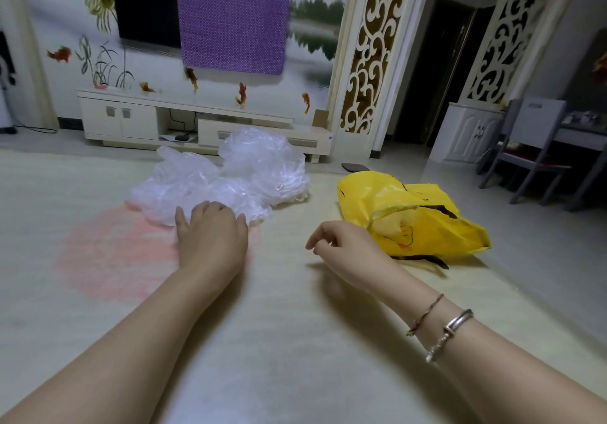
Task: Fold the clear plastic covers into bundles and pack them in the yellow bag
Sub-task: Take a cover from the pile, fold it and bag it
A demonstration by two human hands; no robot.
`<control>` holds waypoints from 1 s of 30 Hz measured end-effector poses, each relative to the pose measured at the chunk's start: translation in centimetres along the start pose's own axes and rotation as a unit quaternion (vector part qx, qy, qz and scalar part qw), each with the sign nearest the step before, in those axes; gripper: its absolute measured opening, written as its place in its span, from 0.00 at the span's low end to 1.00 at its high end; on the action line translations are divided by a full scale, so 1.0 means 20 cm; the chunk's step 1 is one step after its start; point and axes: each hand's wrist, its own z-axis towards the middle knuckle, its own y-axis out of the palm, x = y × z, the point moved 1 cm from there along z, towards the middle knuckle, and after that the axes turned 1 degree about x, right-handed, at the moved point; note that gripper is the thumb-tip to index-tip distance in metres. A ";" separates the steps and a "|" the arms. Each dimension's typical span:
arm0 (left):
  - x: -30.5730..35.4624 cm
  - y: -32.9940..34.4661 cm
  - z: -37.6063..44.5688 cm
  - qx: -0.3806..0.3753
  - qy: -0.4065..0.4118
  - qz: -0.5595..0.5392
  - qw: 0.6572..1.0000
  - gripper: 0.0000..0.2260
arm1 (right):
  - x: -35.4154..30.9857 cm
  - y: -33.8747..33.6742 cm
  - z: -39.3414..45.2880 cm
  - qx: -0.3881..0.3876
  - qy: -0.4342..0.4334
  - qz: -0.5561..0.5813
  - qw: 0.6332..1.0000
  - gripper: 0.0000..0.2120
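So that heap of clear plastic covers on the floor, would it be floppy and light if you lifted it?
Probably floppy: the clear plastic covers lie in a crumpled, puffy heap with no fixed shape. Likely light for their size, being thin and see-through. They may also slip or spring open, since the film looks glossy where the left hand touches its near edge.

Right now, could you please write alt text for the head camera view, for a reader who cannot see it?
A person's left hand rests on a crumpled pile of clear plastic covers on a pale floor mat, while the right hand hovers loosely curled and empty beside a yellow bag. A white TV cabinet stands behind.
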 end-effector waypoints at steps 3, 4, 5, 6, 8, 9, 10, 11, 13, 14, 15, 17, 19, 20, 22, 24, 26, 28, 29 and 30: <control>0.05 -0.03 -0.04 0.069 0.063 -0.097 0.991 0.12 | 0.01 -0.02 -0.03 -0.006 0.014 0.079 0.997 0.12; 0.08 -0.05 -0.06 0.082 0.090 -0.144 0.982 0.11 | 0.02 -0.04 -0.05 -0.008 0.032 0.125 0.992 0.13; 0.12 -0.06 -0.08 0.087 0.116 -0.188 0.971 0.10 | 0.03 -0.06 -0.06 -0.013 0.055 0.175 0.983 0.13; 0.15 -0.07 -0.10 0.087 0.139 -0.226 0.960 0.10 | 0.04 -0.07 -0.07 -0.020 0.080 0.223 0.971 0.13; 0.21 -0.08 -0.15 0.084 0.168 -0.291 0.938 0.09 | 0.08 -0.09 -0.11 -0.024 0.139 0.321 0.937 0.11; 0.23 -0.09 -0.18 0.076 0.169 -0.324 0.928 0.09 | 0.10 -0.10 -0.13 -0.023 0.172 0.370 0.913 0.10; 0.25 -0.09 -0.20 0.059 0.165 -0.354 0.919 0.09 | 0.12 -0.10 -0.15 -0.023 0.201 0.416 0.886 0.10; 0.27 -0.09 -0.22 0.038 0.160 -0.380 0.910 0.09 | 0.15 -0.10 -0.18 -0.027 0.220 0.459 0.861 0.11; 0.30 -0.07 -0.25 -0.006 0.157 -0.412 0.897 0.09 | 0.21 -0.10 -0.22 -0.040 0.229 0.530 0.816 0.15; 0.31 -0.06 -0.26 -0.027 0.158 -0.419 0.894 0.09 | 0.23 -0.10 -0.23 -0.045 0.224 0.554 0.800 0.16; 0.32 -0.04 -0.28 -0.049 0.160 -0.422 0.891 0.08 | 0.25 -0.10 -0.24 -0.044 0.215 0.568 0.794 0.17; 0.34 -0.02 -0.30 -0.075 0.168 -0.417 0.890 0.07 | 0.27 -0.11 -0.24 -0.041 0.188 0.570 0.798 0.18; 0.35 -0.02 -0.30 -0.076 0.170 -0.412 0.892 0.06 | 0.25 -0.10 -0.22 -0.042 0.160 0.558 0.813 0.15; 0.35 -0.01 -0.31 -0.074 0.167 -0.411 0.893 0.06 | 0.23 -0.09 -0.21 -0.040 0.147 0.547 0.823 0.13; 0.35 -0.01 -0.30 -0.079 0.158 -0.409 0.895 0.09 | 0.21 -0.08 -0.19 -0.030 0.130 0.526 0.840 0.12; 0.34 -0.01 -0.29 -0.097 0.149 -0.395 0.901 0.10 | 0.20 -0.07 -0.17 -0.023 0.121 0.516 0.848 0.15; 0.31 0.01 -0.28 -0.100 0.158 -0.354 0.916 0.09 | 0.18 -0.06 -0.17 -0.017 0.116 0.513 0.850 0.11; 0.28 0.01 -0.27 -0.082 0.183 -0.295 0.934 0.05 | 0.17 -0.07 -0.17 0.004 0.118 0.505 0.855 0.05; 0.27 0.01 -0.26 -0.071 0.190 -0.268 0.942 0.04 | 0.18 -0.08 -0.17 0.016 0.121 0.502 0.856 0.01; 0.26 0.00 -0.25 -0.064 0.190 -0.243 0.949 0.04 | 0.18 -0.08 -0.17 0.027 0.126 0.502 0.855 0.01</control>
